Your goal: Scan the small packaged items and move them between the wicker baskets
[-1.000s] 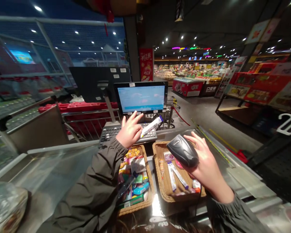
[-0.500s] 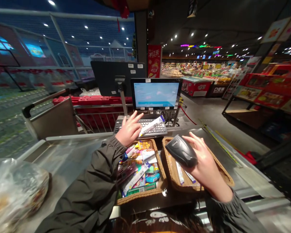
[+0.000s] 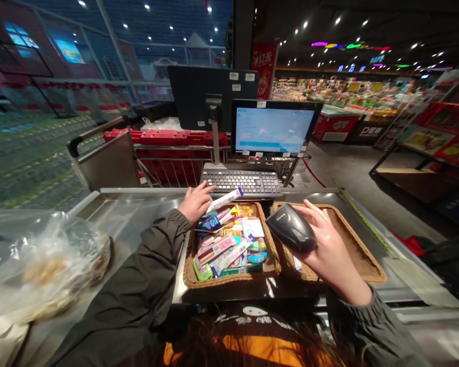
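Observation:
My left hand (image 3: 197,202) is at the near left edge of a black keyboard (image 3: 240,182), above the back corner of the left wicker basket (image 3: 277,250). A long narrow white box with a blue end (image 3: 225,200) is held in it, fingers stretched over the top. Pens, boxes and other small colourful goods (image 3: 229,244) fill that basket. In my right hand (image 3: 328,244) is a black barcode scanner (image 3: 291,228), its head pointing left. Beneath it is the right wicker basket (image 3: 354,244), where a narrow white packet (image 3: 297,263) shows partly, the rest hidden by my hand.
Behind the keyboard stand a lit monitor (image 3: 273,130) and a second screen (image 3: 193,97) facing away. A clear plastic bag (image 3: 57,255) of food lies on the metal counter (image 3: 137,204) at left. Beyond are a trolley (image 3: 172,165) and red shelving (image 3: 439,125).
My left hand has drawn back and down from the keyboard with the white box. The scanner stays in my right hand over the right basket. The camera view has shifted.

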{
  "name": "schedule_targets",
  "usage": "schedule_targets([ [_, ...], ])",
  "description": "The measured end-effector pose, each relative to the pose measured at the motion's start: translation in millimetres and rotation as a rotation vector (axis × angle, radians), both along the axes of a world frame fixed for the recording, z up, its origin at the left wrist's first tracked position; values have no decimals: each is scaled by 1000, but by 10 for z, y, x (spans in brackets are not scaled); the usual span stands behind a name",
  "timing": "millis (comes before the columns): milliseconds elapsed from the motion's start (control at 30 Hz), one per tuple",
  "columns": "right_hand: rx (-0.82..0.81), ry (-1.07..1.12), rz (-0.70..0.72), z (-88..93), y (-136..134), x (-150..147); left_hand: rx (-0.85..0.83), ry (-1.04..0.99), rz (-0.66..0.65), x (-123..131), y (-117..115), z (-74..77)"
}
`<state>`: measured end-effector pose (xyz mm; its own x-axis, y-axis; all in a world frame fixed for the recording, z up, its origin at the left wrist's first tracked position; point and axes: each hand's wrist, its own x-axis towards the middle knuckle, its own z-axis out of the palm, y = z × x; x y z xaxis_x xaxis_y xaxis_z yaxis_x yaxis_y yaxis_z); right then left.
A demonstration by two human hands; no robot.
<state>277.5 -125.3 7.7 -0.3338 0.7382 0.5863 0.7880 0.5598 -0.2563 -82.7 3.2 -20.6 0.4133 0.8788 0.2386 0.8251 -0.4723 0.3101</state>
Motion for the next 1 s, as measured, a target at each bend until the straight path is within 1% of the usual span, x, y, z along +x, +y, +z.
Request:
schedule_targets([
  [133,-12,-22,17,-10,4,-80,-133,26,57,-140,58,-320],
  [267,-41,-30,37,-6,-1,-134,-262,85,108,-131,89,-560],
  [400,-57,-17,33,-20,-9,-138,-305,184,198,-40,68,-726],
  [500,-57,-19,22,-40,-18,-108,-317,232,228,31,13,-780],
  [567,-57,-15,11,-53,-27,-72,-326,265,216,63,-40,-756],
  [633,-51,-3,-6,-66,-38,-17,-310,320,197,81,-97,-671],
  [733,-34,8,-54,-90,-51,116,-211,387,194,116,-173,-454],
  [800,-18,6,-101,-105,-57,244,-134,372,170,181,-212,-291],
  [900,7,2,-188,-117,-74,473,-41,312,47,394,-251,-91],
  [1000,18,24,-303,-124,-104,713,40,256,-122,759,-267,17],
])
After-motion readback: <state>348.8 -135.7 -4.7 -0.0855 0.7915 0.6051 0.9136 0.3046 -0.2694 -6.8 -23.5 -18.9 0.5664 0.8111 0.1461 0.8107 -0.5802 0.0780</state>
